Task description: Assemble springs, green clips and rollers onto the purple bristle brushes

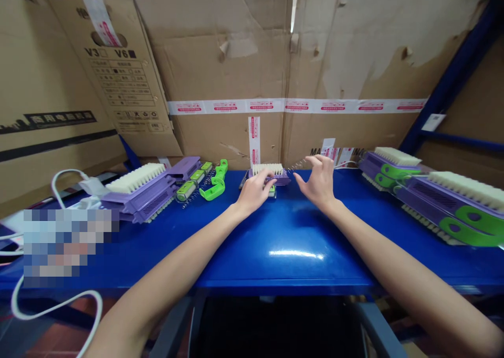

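At the back middle of the blue table, my left hand (253, 192) bends over a purple block with cream bristles (280, 178), fingers curled and fingertips close together. Just below those fingers shows a small green-and-silver piece (272, 191). What the fingertips grip, if anything, is hidden. To the right, my right hand (319, 182) is raised with thumb and forefinger apart. A thin spring-like strip (296, 166) slants up from the block to its fingertips, and I see no firm grip on it.
At left lie a purple brush block (139, 192), green-and-silver pieces (187, 190), a dark coiled strip (195, 191) and bright green curved parts (214, 187). A white cable (59, 312) hangs over the left edge. Purple brush assemblies with green ends (433, 192) stand at right. Cardboard (220, 74) walls the back.
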The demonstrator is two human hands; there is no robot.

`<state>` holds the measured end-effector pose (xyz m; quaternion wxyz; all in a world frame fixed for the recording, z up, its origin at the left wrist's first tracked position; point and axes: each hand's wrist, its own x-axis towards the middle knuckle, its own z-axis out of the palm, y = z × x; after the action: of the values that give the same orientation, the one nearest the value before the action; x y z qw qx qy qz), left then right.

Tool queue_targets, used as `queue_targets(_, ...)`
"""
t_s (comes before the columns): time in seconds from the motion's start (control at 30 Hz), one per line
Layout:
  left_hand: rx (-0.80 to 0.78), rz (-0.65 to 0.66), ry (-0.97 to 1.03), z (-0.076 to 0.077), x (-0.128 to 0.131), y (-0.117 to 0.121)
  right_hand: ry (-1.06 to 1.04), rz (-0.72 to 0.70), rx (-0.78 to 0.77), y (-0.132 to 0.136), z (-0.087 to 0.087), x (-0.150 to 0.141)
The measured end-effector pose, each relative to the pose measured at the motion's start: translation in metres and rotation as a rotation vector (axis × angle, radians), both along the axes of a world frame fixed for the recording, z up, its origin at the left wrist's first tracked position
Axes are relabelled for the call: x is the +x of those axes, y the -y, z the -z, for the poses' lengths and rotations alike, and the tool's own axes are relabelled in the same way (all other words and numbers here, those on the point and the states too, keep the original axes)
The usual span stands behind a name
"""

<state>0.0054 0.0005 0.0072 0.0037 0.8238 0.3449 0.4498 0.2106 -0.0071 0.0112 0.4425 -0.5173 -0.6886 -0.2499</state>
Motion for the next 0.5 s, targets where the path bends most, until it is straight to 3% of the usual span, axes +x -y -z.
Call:
queue_targets(0.07,-0.011,0.025,0.024,0.000,0.002,0.001,0.100,-0.015,-0.061,0.002,-0.003,-0.001)
queue_targets(0.17,-0.021,0.007,-0.024,-0.002,0.003,0.004,0.295,-0.063,-0.333,0.004,-0.004,-0.005)
queue_targets(0.3,0.058,-0.067,-0.389,-0.006,-0.005,0.006,0.378,-0.032,-0.666,0.005,0.001,-0.010)
queue_targets(0.4,0.055,-0.114,-0.569,-0.006,-0.011,0.005,0.357,-0.045,-0.754,0.004,0.004,-0.010)
queue_targets(0.5,0.027,-0.158,-0.591,-0.006,-0.012,0.005,0.313,-0.054,-0.781,0.002,0.004,-0.008)
